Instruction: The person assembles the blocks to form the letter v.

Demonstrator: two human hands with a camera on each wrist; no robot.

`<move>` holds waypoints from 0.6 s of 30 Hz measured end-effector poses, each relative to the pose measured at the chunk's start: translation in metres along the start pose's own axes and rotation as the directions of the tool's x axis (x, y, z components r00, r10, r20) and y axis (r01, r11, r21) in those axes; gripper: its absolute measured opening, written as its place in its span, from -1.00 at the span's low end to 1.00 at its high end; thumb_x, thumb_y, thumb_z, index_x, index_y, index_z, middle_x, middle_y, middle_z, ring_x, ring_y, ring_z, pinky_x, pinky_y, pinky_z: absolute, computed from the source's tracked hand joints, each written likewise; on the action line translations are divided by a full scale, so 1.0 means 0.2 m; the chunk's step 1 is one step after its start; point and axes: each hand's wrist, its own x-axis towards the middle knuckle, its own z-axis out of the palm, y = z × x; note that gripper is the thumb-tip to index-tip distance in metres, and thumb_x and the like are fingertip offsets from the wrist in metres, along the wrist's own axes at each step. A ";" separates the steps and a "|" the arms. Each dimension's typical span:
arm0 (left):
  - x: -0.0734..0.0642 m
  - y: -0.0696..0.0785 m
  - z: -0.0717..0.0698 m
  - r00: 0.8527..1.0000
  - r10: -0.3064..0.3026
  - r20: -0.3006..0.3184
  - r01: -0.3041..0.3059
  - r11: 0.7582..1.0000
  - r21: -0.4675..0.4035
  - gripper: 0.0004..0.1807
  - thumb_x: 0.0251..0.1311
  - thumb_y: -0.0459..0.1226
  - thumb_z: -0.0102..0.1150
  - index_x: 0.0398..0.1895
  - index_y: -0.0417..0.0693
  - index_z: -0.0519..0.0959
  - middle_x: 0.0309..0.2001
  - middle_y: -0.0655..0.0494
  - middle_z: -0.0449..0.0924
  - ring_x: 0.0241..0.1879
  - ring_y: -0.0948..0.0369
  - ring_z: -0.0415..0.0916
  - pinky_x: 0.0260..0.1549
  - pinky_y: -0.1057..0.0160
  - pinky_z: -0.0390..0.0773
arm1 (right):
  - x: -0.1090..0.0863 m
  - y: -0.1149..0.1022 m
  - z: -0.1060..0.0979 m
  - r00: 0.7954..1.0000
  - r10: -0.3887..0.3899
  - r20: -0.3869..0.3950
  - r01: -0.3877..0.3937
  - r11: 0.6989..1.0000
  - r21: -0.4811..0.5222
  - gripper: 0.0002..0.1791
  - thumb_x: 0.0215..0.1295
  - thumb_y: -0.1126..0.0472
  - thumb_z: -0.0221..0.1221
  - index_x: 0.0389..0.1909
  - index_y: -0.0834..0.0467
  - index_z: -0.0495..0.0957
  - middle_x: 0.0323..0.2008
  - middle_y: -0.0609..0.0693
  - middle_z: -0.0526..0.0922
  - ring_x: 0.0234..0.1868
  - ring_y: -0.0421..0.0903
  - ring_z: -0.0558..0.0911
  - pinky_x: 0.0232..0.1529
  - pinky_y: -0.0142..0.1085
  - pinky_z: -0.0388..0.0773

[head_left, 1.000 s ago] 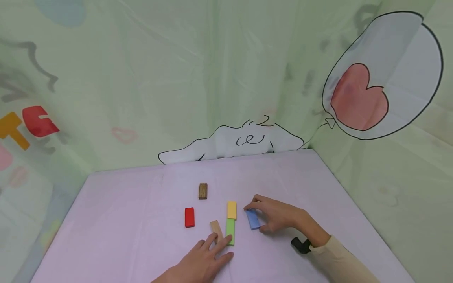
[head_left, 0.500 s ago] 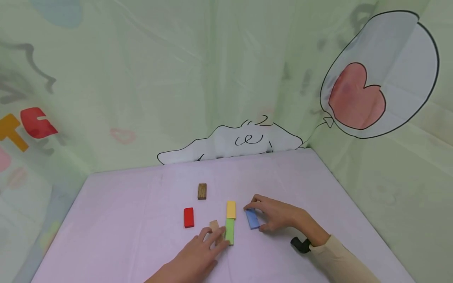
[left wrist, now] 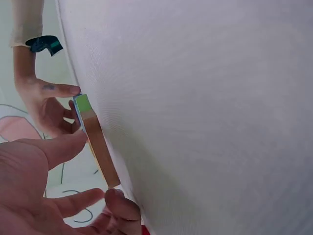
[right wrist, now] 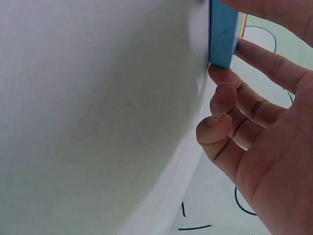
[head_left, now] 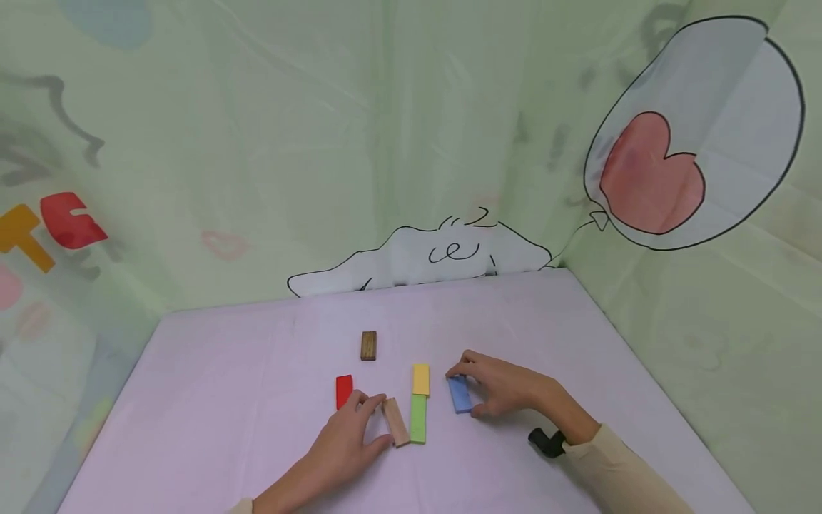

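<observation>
My left hand (head_left: 343, 439) pinches a light wooden block (head_left: 396, 422) lengthwise, thumb at the near end and fingers at the far end. That block (left wrist: 101, 149) lies tilted, its near end beside a green block (head_left: 418, 419). A yellow block (head_left: 420, 380) lies end to end with the green one. To the right, my right hand (head_left: 504, 385) holds a blue block (head_left: 459, 394) by its two ends; in the right wrist view the fingertips meet one end of the blue block (right wrist: 223, 34). A red block (head_left: 343, 390) is partly covered by my left hand.
A dark brown block (head_left: 368, 345) lies farther back on the pale lilac tabletop (head_left: 212, 400). Printed curtains stand behind and at both sides of the table. A black band piece (head_left: 546, 442) sits at my right wrist.
My left hand has moved left off the green block, and its thumb and fingers now take the wooden block by its ends. The right hand stays at the blue block.
</observation>
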 end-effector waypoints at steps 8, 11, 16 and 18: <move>0.02 0.00 0.00 0.998 -0.036 0.043 0.037 0.999 -0.038 -0.22 0.16 0.06 0.52 0.47 0.17 0.51 0.06 0.05 0.51 -0.33 0.29 0.40 -0.38 0.35 0.44 | 0.04 0.03 -0.02 0.998 0.018 -0.054 -0.014 0.997 0.070 -0.28 0.16 0.14 0.55 0.35 0.09 0.54 0.04 -0.04 0.52 -0.12 -0.14 0.48 -0.14 -0.37 0.49; 0.02 0.01 0.00 0.999 -0.027 0.047 0.029 0.999 -0.031 -0.25 0.17 0.06 0.52 0.44 0.17 0.54 0.06 0.05 0.50 -0.34 0.29 0.41 -0.38 0.35 0.45 | 0.07 0.04 -0.03 0.997 0.029 -0.075 -0.023 0.997 0.075 -0.27 0.15 0.13 0.55 0.36 0.11 0.54 0.02 -0.03 0.52 -0.13 -0.13 0.47 -0.16 -0.37 0.47; 0.02 0.00 0.00 0.998 -0.025 0.050 0.026 0.999 -0.028 -0.29 0.17 0.04 0.52 0.41 0.16 0.57 0.06 0.06 0.50 -0.31 0.29 0.43 -0.36 0.34 0.47 | 0.12 0.07 -0.03 0.995 0.028 -0.095 -0.022 0.998 0.067 -0.24 0.15 0.11 0.55 0.38 0.14 0.51 0.02 -0.02 0.53 -0.15 -0.13 0.47 -0.17 -0.38 0.47; 0.02 0.00 0.00 0.998 -0.023 0.051 0.024 0.999 -0.026 -0.29 0.17 0.04 0.52 0.41 0.17 0.58 0.06 0.07 0.50 -0.31 0.29 0.43 -0.36 0.34 0.46 | 0.14 0.07 -0.04 0.994 0.038 -0.104 -0.032 0.998 0.062 -0.23 0.15 0.11 0.55 0.38 0.14 0.51 0.04 -0.01 0.54 -0.14 -0.13 0.47 -0.16 -0.39 0.48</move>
